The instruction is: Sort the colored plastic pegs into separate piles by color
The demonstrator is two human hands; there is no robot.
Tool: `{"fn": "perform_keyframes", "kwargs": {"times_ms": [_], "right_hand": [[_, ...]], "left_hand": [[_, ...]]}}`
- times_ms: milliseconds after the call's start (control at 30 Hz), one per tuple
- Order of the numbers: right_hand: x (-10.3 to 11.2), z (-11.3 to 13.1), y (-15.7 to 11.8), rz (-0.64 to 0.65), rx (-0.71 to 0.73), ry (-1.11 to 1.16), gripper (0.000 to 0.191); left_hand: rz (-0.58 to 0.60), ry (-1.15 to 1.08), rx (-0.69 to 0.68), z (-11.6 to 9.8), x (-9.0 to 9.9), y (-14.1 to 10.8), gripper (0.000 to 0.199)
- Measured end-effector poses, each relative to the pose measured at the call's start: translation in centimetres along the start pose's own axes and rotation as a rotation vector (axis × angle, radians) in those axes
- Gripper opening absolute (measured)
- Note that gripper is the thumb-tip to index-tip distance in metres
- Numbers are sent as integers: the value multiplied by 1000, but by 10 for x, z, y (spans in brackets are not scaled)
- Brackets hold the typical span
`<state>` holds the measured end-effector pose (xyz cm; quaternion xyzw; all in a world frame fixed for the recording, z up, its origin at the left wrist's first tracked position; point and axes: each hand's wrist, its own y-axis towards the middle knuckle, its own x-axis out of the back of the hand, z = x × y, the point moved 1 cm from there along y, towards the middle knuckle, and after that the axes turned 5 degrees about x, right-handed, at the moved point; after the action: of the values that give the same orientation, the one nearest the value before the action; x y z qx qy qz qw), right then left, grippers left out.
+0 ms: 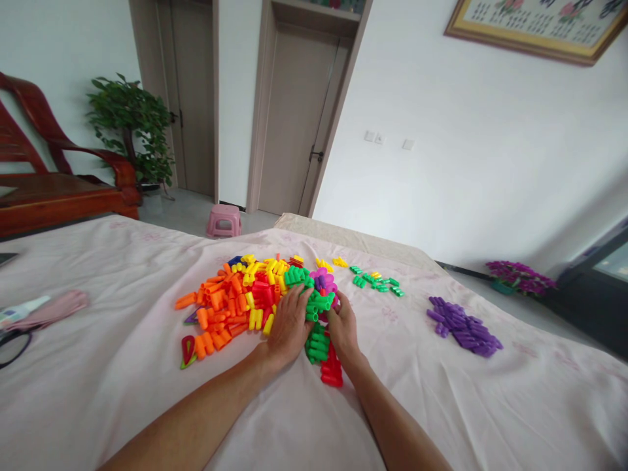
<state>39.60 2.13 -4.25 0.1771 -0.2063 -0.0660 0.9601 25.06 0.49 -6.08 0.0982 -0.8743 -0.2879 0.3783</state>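
Observation:
My left hand [290,322] is curled over the left side of a bunch of green plastic tube blocks [320,303]. On the other side, my right hand [345,325] closes in against the same bunch, its fingertips partly hidden behind it. Magenta pieces [324,280] lie just beyond the fingers. Below the hands are more green tube blocks [318,345] and a few red tube blocks [332,369]. To the left spreads a heap of orange tube blocks [218,304], mixed with yellow pieces [255,318] and red ones.
Purple tube blocks [464,327] form a separate pile at the right. Scattered green blocks [375,282] lie beyond my right hand. A pink cloth [53,311] and dark-rimmed glasses [17,347] lie far left on the pale bedsheet [122,392]. A pink stool [224,221] stands behind.

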Motion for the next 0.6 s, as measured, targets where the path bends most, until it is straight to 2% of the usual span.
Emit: {"fn": "perform_keyframes", "kwargs": {"times_ms": [167, 367, 500, 600], "right_hand": [[-4, 21, 2, -22, 64, -79, 55], [-16, 54, 13, 78, 149, -343, 55], [-23, 72, 20, 151, 281, -494, 55], [-23, 75, 25, 168, 350, -536, 54]], "left_hand": [[-71, -126, 35, 2, 7, 12, 64], [-221, -92, 57, 3, 35, 35, 58], [-324, -21, 133, 20, 54, 47, 61], [-370, 63, 184, 36, 69, 54, 59]]}}
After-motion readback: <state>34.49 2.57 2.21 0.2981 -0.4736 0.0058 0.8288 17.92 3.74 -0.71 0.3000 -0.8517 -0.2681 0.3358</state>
